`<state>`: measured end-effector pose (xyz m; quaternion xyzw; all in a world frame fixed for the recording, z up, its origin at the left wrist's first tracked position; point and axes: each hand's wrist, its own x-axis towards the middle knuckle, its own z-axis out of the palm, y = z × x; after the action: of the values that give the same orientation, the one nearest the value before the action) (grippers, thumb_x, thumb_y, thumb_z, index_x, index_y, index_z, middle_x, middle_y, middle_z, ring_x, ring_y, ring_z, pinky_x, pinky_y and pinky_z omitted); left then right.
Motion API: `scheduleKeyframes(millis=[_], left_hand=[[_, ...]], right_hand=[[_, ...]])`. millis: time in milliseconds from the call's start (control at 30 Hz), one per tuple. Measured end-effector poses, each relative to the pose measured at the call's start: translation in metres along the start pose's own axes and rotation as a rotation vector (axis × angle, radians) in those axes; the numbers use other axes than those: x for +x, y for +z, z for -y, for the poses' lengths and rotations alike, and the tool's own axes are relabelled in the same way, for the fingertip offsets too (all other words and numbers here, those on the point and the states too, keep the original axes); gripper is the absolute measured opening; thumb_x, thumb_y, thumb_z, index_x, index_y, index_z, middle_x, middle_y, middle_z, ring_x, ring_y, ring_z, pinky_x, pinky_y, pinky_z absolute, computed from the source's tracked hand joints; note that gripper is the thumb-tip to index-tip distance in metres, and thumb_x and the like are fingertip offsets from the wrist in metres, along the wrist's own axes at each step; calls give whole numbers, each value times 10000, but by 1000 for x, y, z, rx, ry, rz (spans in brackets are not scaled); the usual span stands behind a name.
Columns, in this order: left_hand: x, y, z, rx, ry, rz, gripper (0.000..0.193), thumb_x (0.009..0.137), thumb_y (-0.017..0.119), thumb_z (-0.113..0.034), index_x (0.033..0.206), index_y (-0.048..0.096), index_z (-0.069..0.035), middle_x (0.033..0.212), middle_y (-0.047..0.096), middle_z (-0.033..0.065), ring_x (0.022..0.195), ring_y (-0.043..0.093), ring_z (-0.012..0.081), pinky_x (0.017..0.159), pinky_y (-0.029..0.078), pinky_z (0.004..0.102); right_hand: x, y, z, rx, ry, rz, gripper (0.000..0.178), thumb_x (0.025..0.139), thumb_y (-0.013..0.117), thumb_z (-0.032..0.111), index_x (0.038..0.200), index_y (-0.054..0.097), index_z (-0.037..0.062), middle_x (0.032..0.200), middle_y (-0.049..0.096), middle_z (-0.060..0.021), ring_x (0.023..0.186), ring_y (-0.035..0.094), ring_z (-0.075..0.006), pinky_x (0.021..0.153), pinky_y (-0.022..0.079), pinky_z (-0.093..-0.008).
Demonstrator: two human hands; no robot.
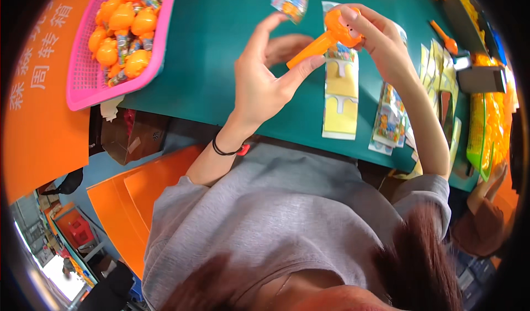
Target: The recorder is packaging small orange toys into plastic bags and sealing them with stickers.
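In my right hand (381, 40) is an orange plastic toy wand (314, 48) with a round character head, the thumb and fingers closed around that head. The wand's handle slants down and left toward my left hand (264, 76), whose thumb lies at or against the handle; I cannot tell if it touches. A curled, printed sticker (296, 4) hangs from my left index fingertip, and the other left fingers are spread and partly blurred. Under the hands, a strip of sticker backing (340, 112) lies on the green table (210, 84), showing bare yellow patches where stickers are gone.
At the left stands a pink basket (157, 62) of orange toys. More sticker sheets (390, 120) and used backing (436, 65) lie right. A loose orange toy (444, 37), a grey bin (464, 12) and a yellow-green basket (476, 137) line the right side. Another person's arm (486, 189) shows there.
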<state>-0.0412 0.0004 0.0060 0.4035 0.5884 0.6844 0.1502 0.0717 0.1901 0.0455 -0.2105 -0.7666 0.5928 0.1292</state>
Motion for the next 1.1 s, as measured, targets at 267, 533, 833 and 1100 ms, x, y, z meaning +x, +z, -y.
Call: scheduleKeyframes(millis=[267,533,833,1100], left_hand=[[-21,40,-9,-593,-467,96,585,852,722,-2,1319,370,23,1047,673,228,916,699,230,802,570,306],[-15,19,-3,-525,-364,65,197,899,679,-77,1073,635,4,1019,671,77,917,640,141,838,523,286],[-21,35,-14,-356,-427,406,173,866,726,-69,970,673,58,1018,694,119,942,651,147,855,530,274],[-17,39,-10,-285,-413,406,189,858,729,-50,971,664,86,928,704,134,854,685,146,786,567,249]], right_hand=[[-68,-17,-38,471,-174,137,540,976,553,337,1378,451,-8,1181,591,-69,973,572,-118,898,448,-265],[-73,-19,-43,896,-81,-43,465,969,599,250,1355,473,23,1298,571,-119,1149,602,-198,970,504,-350],[-71,-11,-41,765,31,-64,439,968,611,264,1329,530,28,1199,643,-81,1024,644,-135,855,521,-244],[-73,-7,-37,753,92,-138,451,937,660,246,1304,559,4,1184,650,-68,1011,628,-94,825,510,-180]])
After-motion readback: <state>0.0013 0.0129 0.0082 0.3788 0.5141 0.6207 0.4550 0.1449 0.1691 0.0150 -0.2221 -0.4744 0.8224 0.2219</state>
